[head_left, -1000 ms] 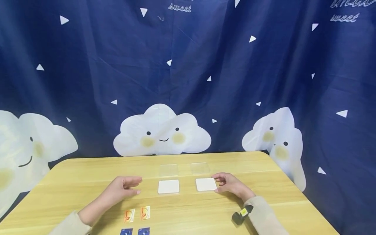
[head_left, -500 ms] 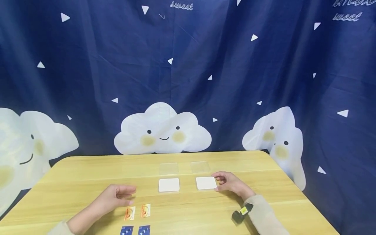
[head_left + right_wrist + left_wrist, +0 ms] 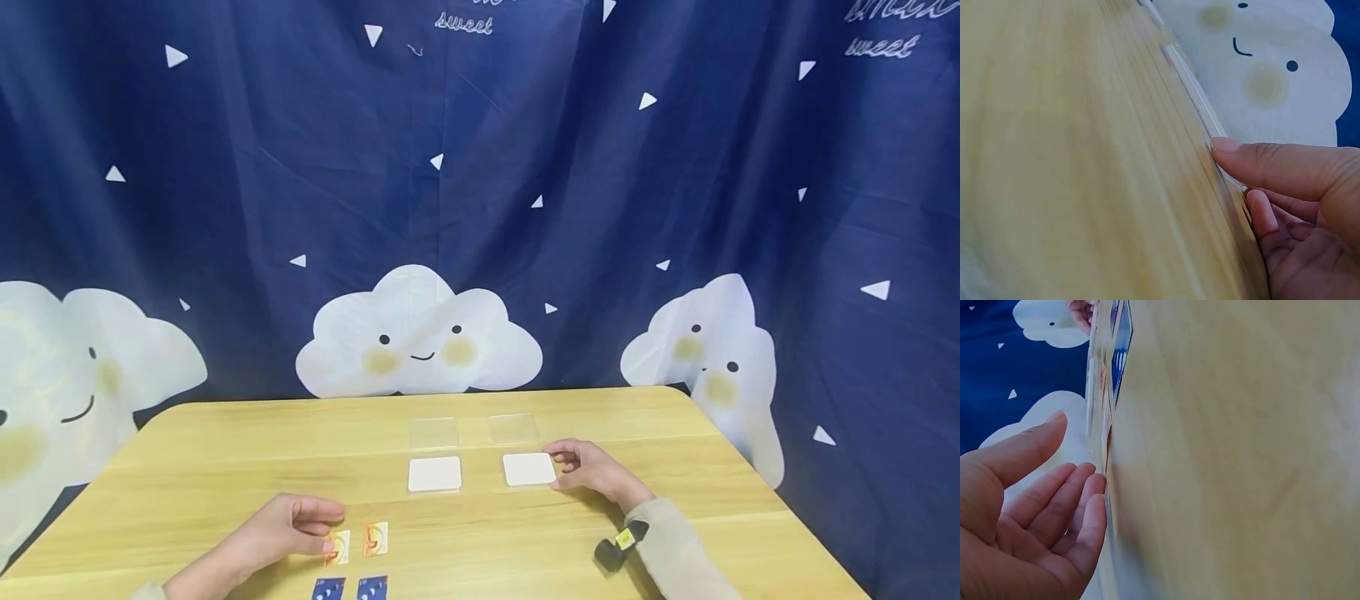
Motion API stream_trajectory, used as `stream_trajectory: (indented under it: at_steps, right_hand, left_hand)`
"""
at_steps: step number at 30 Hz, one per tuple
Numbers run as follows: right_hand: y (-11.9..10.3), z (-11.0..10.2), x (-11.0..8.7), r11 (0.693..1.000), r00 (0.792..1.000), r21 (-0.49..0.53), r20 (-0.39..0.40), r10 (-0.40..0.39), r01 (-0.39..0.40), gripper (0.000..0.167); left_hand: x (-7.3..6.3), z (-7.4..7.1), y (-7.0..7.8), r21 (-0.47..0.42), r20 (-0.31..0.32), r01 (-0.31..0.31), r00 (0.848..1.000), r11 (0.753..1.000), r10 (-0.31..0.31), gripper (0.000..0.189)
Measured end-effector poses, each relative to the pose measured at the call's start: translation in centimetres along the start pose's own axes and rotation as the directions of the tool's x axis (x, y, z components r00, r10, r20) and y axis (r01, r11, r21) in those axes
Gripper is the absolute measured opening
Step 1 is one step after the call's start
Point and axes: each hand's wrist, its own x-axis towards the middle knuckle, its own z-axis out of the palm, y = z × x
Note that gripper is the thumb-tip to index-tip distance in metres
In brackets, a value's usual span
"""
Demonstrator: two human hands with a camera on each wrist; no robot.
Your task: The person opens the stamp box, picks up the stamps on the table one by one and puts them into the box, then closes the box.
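Note:
My left hand [image 3: 288,527] is at the left orange-and-white picture card [image 3: 342,547], its thumb overlapping the card's left edge in the head view. In the left wrist view its thumb stands apart from relaxed fingers [image 3: 1079,487], with nothing between them. Whether it touches the card is unclear. My right hand [image 3: 596,472] holds the right end of a white rounded rectangular slab [image 3: 528,469] lying on the table, thumb [image 3: 1229,145] on one corner and fingers at the other. To its left lies a matching white slab [image 3: 435,474].
A second orange card [image 3: 377,539] lies right of the first. Two dark blue cards [image 3: 372,588] are at the front edge of the view. Behind the slabs lie two clear plates [image 3: 434,432]. A blue cloud-print curtain [image 3: 480,208] hangs behind the wooden table [image 3: 720,500].
My left hand has moved down and slightly left, from beside the left white slab to the left orange card. My right hand has stayed at the right slab.

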Motion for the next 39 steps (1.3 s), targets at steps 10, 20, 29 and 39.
stream_trajectory:
  at_steps: [10,20,29,39]
  right_hand:
    - [0.21,0.00,0.13,1.000,1.000,-0.008,0.000,0.010,-0.010,0.057]
    - [0.03,0.02,0.02,1.000,1.000,-0.003,0.004,0.011,-0.010,0.056]
    - [-0.29,-0.09,0.04,1.000,1.000,-0.003,0.011,0.003,-0.003,0.057]
    - [-0.26,-0.04,-0.01,1.000,1.000,-0.001,0.003,0.009,-0.009,0.057]
  left_hand:
    - [0.24,-0.24,-0.64,0.059,-0.052,0.030,0.998,0.998,-0.027,0.050]
    - [0.42,-0.28,-0.55,0.126,-0.079,0.020,0.997,0.992,-0.010,0.039]
    - [0.44,0.28,-0.13,0.227,-0.147,0.033,0.989,0.973,0.001,0.031]
    - [0.41,0.44,-0.14,0.279,-0.163,0.046,0.987,0.959,0.000,0.026]
